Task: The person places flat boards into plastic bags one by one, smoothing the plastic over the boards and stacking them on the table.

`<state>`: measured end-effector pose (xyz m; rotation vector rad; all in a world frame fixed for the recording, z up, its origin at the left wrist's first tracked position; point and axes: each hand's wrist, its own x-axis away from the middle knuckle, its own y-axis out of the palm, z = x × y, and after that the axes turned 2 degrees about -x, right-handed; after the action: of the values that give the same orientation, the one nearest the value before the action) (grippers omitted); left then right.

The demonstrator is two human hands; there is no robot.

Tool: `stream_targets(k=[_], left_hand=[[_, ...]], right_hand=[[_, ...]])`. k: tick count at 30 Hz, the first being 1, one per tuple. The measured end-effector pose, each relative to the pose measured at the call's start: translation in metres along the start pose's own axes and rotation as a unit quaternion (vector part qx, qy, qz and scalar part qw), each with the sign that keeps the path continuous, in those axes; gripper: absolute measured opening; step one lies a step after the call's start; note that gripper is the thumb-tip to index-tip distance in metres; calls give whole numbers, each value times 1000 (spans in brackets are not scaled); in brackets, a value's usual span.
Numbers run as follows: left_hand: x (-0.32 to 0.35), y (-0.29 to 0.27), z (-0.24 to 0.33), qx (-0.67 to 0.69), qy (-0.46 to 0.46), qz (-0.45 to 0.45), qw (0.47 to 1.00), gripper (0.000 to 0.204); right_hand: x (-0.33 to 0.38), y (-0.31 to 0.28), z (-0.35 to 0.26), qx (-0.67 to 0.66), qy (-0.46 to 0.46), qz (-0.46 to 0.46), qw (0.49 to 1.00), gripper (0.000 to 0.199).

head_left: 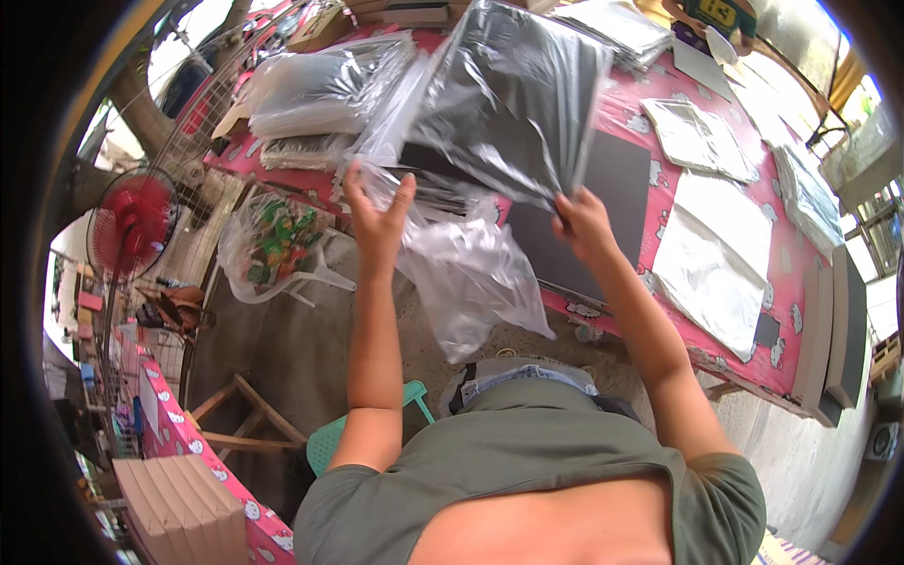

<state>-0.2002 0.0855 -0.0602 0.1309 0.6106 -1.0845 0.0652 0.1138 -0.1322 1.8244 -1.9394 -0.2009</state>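
A large flat black sheet (513,104) in shiny clear plastic is tilted up over the near side of the table. My right hand (586,226) is closed on its lower right corner. To the left, my left hand (379,218) has its thumb and fingers spread beside the sheet's lower left part, against loose clear film. A crumpled clear plastic bag (480,287) hangs over the table edge between my forearms. Below the raised sheet, a dark grey board (617,188) lies flat, partly covered by the sheet and my right hand.
Stacked clear plastic bags (311,89) lie left on the pink patterned table (593,315). White plastic-covered packs (716,273) lie right; grey boxes (833,330) stand at the right edge. Left are a red fan (132,224), a white chair (325,273) with a filled bag, and a green stool (325,443).
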Motion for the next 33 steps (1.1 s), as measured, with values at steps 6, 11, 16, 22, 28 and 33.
stream_targets(k=[6, 11, 16, 22, 28, 33], left_hand=[[4, -32, 18, 415, -218, -97, 878, 35], [27, -75, 28, 412, -261, -130, 863, 23], [36, -26, 71, 346, -164, -228, 895, 22], [40, -4, 80, 315, -237, -177, 902, 24], [55, 34, 65, 426, -180, -32, 886, 26], [64, 42, 97, 406, -212, -172, 872, 19]], right_hand=[[-114, 95, 1, 127, -10, 23, 992, 14], [-40, 117, -31, 644, -236, 36, 727, 63], [70, 112, -45, 190, -187, -465, 845, 76], [106, 40, -63, 352, -97, -205, 908, 22], [150, 17, -70, 496, -240, -77, 831, 27], [152, 23, -76, 513, -353, -46, 781, 52]])
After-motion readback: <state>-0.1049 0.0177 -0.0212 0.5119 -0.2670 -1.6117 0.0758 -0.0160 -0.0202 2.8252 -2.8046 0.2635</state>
